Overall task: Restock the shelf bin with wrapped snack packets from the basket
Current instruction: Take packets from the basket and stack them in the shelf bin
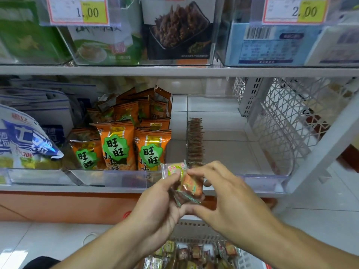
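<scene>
Two bare hands meet in front of a shop shelf, just below its front edge. The left hand (155, 202) and the right hand (223, 193) both pinch a small bunch of wrapped snack packets (189, 186) between fingertips and thumbs; how many packets is hard to tell. Behind them a clear shelf bin (262, 181) holds one neat row of packets (195, 141) standing on edge along its left side. The bin to its left holds orange snack bags (118, 144). Below the hands, a white basket (196, 230) on the floor holds more loose packets (194, 255).
</scene>
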A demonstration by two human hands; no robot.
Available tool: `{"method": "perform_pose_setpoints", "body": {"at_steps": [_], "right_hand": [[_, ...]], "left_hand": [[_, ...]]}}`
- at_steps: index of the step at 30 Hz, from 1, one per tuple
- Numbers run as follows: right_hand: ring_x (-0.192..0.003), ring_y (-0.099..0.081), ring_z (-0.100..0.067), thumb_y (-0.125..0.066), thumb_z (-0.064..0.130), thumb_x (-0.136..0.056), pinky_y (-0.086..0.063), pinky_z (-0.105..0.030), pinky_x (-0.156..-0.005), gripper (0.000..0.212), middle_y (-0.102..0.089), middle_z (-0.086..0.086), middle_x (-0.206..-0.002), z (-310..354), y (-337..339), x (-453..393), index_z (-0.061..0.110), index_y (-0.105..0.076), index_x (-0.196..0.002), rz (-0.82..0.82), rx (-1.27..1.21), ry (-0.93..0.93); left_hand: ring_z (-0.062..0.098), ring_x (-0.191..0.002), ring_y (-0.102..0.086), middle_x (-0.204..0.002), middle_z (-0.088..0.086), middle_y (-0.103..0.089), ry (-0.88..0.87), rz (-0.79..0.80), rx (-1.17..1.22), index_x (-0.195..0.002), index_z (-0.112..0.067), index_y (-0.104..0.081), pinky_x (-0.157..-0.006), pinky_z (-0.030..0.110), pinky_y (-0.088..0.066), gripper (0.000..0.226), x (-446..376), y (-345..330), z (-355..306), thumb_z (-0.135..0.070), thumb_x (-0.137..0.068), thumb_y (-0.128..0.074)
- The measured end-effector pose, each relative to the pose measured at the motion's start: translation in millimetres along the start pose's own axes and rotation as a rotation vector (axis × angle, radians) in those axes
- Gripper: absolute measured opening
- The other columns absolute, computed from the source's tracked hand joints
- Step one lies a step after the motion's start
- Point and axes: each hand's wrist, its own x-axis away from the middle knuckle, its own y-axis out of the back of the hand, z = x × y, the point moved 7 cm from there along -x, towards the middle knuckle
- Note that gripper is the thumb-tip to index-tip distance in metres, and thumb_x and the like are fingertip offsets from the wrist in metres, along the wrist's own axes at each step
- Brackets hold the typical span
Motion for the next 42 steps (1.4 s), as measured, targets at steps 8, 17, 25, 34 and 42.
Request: {"method": "perform_pose_setpoints", "body": {"at_steps": [8,17,25,34,42], "right_hand": [[-0.090,-0.071,-0.019,-0.057,0.015,-0.100,-0.058,-0.037,-0.070,0.015,-0.077,-0.002,-0.096,-31,17,-21,0.023,-0.060,-0.112,-0.011,-0.954,-0.256],[-0.071,-0.067,-0.024,-0.055,-0.001,-0.097,-0.059,-0.030,-0.064,0.015,-0.070,-0.015,-0.086,-35,3,-23,0.002,-0.060,-0.112,-0.003,-1.266,-0.436],[-0.078,-0.067,-0.021,-0.063,-0.010,-0.085,-0.057,-0.030,-0.076,0.026,-0.072,-0.010,-0.089,-36,30,-25,0.005,-0.068,-0.106,-0.004,-1.138,-0.384],[-0.091,-0.070,-0.025,-0.070,0.001,-0.072,-0.062,-0.037,-0.078,0.048,-0.073,-0.019,-0.114,-32,5,-20,0.005,-0.066,-0.120,0.170,-1.409,-0.532],[-0.071,-0.063,-0.004,-0.060,0.035,-0.095,-0.042,-0.027,-0.063,0.024,-0.076,0.007,-0.094,-28,-12,-16,0.025,-0.079,-0.106,0.180,-1.129,-0.461]], "left_hand": [[0.036,-0.104,-0.075,-0.114,0.022,-0.075,-0.139,-0.084,-0.122,-0.126,-0.002,-0.064,-0.085,0.052,-0.062,0.034,-4,5,-12,-0.024,-0.107,-0.046],[0.025,-0.107,-0.074,-0.119,0.012,-0.076,-0.208,0.027,-0.298,-0.118,-0.016,-0.075,-0.085,0.042,-0.063,0.035,-7,1,-8,-0.030,-0.088,-0.062],[0.019,-0.090,-0.074,-0.108,0.011,-0.077,-0.233,0.034,-0.317,-0.102,-0.015,-0.079,-0.077,0.036,-0.063,0.026,-8,3,-10,-0.030,-0.082,-0.070],[0.023,-0.096,-0.075,-0.110,0.012,-0.077,-0.278,0.044,-0.375,-0.104,-0.015,-0.078,-0.080,0.033,-0.062,0.030,-2,1,-16,-0.033,-0.079,-0.076],[0.026,-0.104,-0.075,-0.116,0.014,-0.077,-0.251,0.063,-0.265,-0.105,-0.017,-0.081,-0.078,0.039,-0.064,0.032,-3,-4,-16,-0.027,-0.099,-0.051]]}}
